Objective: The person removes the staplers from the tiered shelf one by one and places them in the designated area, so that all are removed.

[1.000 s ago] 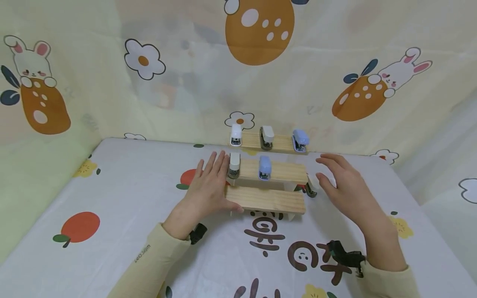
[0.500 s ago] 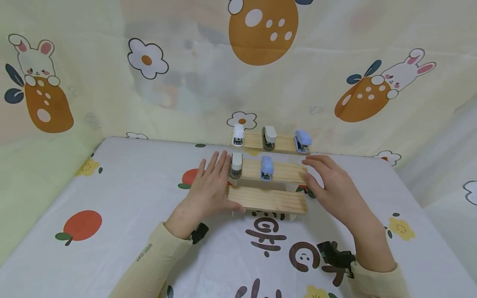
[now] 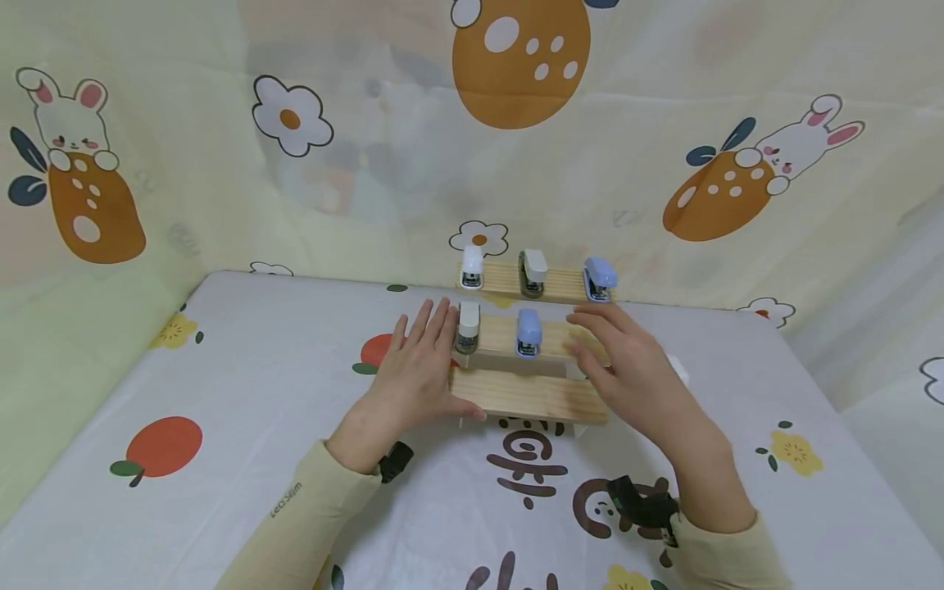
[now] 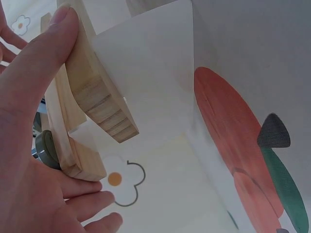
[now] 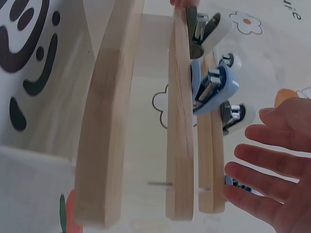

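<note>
The near board (image 3: pixel 534 395) is smooth, matt, grained wood; the panel beneath (image 4: pixel 150 63) looks like translucent plastic. The nearer blue stapler (image 3: pixel 528 325) pairs smooth plastic with shiny metal. The counter (image 3: pixel 273 369) looks cloth-covered, matt.

I'm getting even, diffuse light on head view, faint soft shadows on the table (image 3: pixel 258 369); both wrist feeds look dimmer, greyer.

Your pale yellow, grained wooden middle plank (image 3: pixel 556 340) carries a small white-and-dark-green stapler (image 3: pixel 468 321) by its left edge, then a small light-blue stapler (image 3: pixel 528 328); dark lettering (image 3: pixel 286 499) marks your cream left sleeve (image 3: pixel 313 520).
</note>
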